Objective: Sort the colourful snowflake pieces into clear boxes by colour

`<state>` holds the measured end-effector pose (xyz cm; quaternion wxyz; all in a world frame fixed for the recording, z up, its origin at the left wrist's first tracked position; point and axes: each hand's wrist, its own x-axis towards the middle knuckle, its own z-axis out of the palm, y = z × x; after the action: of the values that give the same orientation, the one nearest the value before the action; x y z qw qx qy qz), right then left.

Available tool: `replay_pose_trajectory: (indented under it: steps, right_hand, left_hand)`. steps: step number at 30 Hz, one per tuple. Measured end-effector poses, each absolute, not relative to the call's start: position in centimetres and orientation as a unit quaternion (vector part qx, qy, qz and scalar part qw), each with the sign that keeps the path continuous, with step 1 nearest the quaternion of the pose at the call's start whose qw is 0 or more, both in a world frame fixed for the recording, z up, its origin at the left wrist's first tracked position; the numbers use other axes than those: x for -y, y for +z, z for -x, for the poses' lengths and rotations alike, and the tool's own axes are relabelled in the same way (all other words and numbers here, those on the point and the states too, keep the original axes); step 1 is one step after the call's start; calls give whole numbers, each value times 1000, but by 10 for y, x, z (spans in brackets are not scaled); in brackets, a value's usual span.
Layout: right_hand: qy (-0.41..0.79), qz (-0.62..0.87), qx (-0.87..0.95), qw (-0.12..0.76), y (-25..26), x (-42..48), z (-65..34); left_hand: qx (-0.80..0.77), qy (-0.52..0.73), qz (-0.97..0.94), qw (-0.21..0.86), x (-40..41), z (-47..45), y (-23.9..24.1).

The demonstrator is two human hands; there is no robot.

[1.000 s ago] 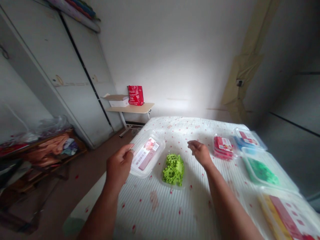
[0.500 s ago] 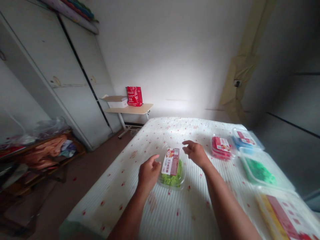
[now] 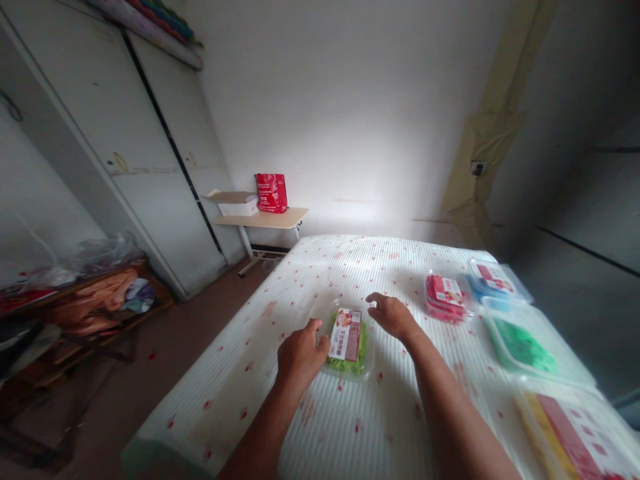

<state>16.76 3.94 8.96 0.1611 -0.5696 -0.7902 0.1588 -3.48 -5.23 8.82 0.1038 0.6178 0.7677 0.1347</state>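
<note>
A clear plastic container [image 3: 363, 353] with frilly green leaf-like stuff inside lies in front of me on the patterned cover. Its lid bears a red and white label [image 3: 346, 335] and lies over the filling. My left hand [image 3: 301, 352] is at the container's left side, thumb and forefinger apart; whether it touches the rim I cannot tell. Just off the far right corner hovers my right hand [image 3: 394, 316], its fingers spread and bent a little, holding nothing.
On the right stand containers with red [image 3: 444, 308], blue [image 3: 489, 283], green [image 3: 527, 350] and yellow [image 3: 547, 427] contents. Behind the ribbed bed cover [image 3: 240, 387], a small table [image 3: 280, 219] carries a red bag [image 3: 271, 193] and a white box [image 3: 237, 205].
The labelled lid has come down nearer me and sits flatter over the green filling. My left hand has moved slightly right; my right hand has barely moved.
</note>
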Motion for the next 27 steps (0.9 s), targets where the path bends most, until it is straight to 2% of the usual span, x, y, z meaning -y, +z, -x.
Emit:
replay_pose_trajectory:
  steps: [3,6,10,14,20,27]
  right_hand:
    - [223,554,778,195,85,-42,-170]
    - [351,549,712,262,78,-47,-173]
    - [457,551,613,334,68,-51,-175]
    - [512,538,578,339,63,-49,-172]
    - [581,511,530,347,59,-49,-171]
    - [593,493,519,368,52,-50,-170]
  left_hand:
    - [-757,164,-617,138,48,45,89]
    - [-728,251,-611,182,32,58,89]
    - [-681,382,-536,320,-5,62,82]
    - [-642,452,-444,432,-33,50,69]
    - [-600,493,-432,458,-43,36,45]
    - [-562,545,-427,453,-45,30,34]
